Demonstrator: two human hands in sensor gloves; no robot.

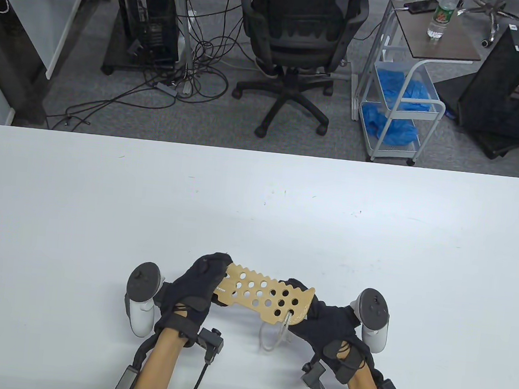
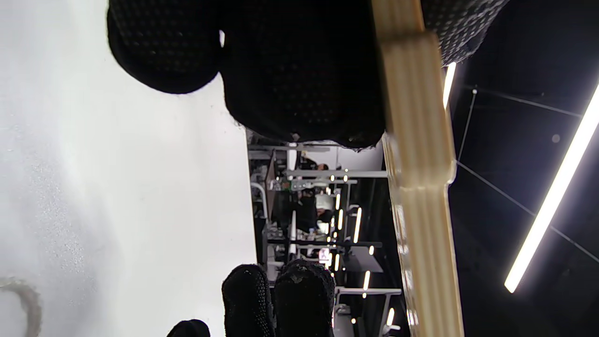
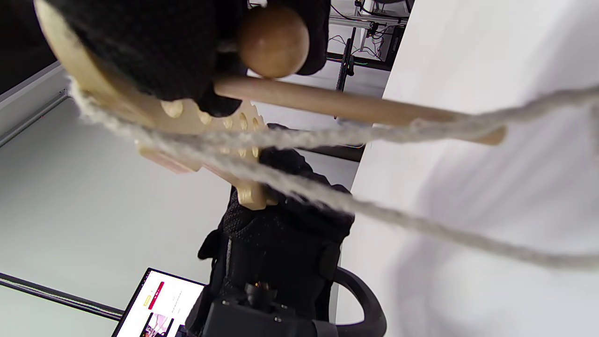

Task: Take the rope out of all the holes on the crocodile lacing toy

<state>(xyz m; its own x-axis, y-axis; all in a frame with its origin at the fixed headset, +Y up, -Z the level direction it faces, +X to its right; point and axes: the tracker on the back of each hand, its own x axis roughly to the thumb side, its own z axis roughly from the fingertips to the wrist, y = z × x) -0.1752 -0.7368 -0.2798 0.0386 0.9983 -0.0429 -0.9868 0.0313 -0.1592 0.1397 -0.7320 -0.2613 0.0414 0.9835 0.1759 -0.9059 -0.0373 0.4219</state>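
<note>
The wooden crocodile lacing board [image 1: 259, 293], full of round holes, is held just above the table between both hands. My left hand [image 1: 205, 276] grips its left end, thumb on top. My right hand [image 1: 314, 312] grips its right end. A pale rope [image 1: 273, 335] comes out of a hole near the right end and hangs in loops to the table. In the right wrist view my right fingers [image 3: 154, 51] curl over the board [image 3: 187, 121], with the wooden lacing needle [image 3: 346, 105] and its ball head [image 3: 273, 40] against them; the rope [image 3: 327, 135] trails from the needle.
The white table [image 1: 257, 212] stretches wide beyond the hands. Past its far edge stand an office chair [image 1: 297, 37], a computer tower [image 1: 148, 14] with floor cables and a wire cart [image 1: 402, 93]. The board's edge [image 2: 421, 187] crosses the left wrist view.
</note>
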